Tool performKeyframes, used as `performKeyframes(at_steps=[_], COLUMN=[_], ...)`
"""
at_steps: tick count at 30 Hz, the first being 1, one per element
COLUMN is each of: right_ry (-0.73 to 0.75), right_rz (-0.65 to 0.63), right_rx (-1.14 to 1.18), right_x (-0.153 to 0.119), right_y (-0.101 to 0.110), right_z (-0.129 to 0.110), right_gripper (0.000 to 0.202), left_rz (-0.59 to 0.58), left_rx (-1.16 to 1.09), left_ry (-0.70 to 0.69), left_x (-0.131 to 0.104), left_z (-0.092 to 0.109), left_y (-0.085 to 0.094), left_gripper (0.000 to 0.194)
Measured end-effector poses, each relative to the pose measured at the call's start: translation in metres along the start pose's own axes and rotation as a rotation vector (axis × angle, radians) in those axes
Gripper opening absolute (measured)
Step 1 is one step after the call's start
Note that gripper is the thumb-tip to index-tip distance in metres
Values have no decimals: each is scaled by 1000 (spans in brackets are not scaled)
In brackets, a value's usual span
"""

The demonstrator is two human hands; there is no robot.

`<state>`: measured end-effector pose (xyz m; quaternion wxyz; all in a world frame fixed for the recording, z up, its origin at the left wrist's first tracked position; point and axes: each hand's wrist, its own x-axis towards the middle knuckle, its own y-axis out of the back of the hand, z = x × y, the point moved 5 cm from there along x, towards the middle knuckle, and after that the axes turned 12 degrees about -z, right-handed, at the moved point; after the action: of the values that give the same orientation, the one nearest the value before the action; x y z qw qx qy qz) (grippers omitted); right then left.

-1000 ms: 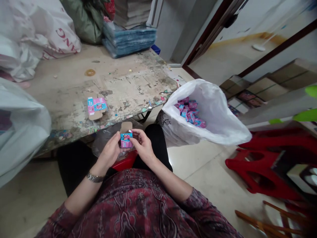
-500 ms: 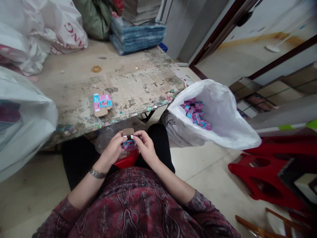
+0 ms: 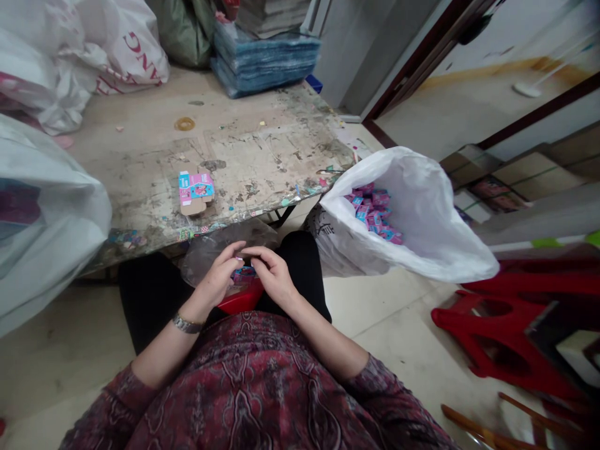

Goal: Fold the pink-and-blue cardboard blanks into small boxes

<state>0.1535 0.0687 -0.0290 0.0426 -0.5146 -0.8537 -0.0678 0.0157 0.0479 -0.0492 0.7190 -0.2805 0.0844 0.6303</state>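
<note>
A small pink and blue box [image 3: 244, 273] is held over my lap between both hands. My left hand [image 3: 222, 272] grips its left side, thumb near a white side flap. My right hand [image 3: 272, 270] holds the right side, its fingers reaching across the top, where they mostly hide the box's brown lid flap. On the table's near edge lies a flat, unfolded pink and blue carton [image 3: 195, 190] with brown flaps. A white sack [image 3: 422, 212] to the right holds several small pink and blue boxes [image 3: 372, 212].
The stained worktable [image 3: 262, 150] spans the front. White bags [image 3: 126, 47] and a blue plastic-wrapped stack [image 3: 267, 62] stand at its back. Another white bag [image 3: 56, 219] is at left; red stools [image 3: 492, 319] stand at right.
My right fingers have moved left over the top of the box, and its raised brown flap is now lowered and mostly covered. The view has shifted slightly.
</note>
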Motion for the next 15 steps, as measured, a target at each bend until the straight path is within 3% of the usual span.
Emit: performKeyframes(at_steps=[7,12,15], right_ry=[43,7,-28], right_rz=[-95,-66,-52], right_rx=[-145,-139,-125], right_x=[1,2,2], right_y=[3,5,6], right_z=[-11,-5,-1], right_gripper=[23,18,17], left_rz=[-67,-160,-158], left_rx=[-130,-81,-10], left_ry=[121,88,62], left_x=[-3,-4,-2], left_z=[1,1,-2], left_y=[-2,0,4], left_gripper=[51,48,55])
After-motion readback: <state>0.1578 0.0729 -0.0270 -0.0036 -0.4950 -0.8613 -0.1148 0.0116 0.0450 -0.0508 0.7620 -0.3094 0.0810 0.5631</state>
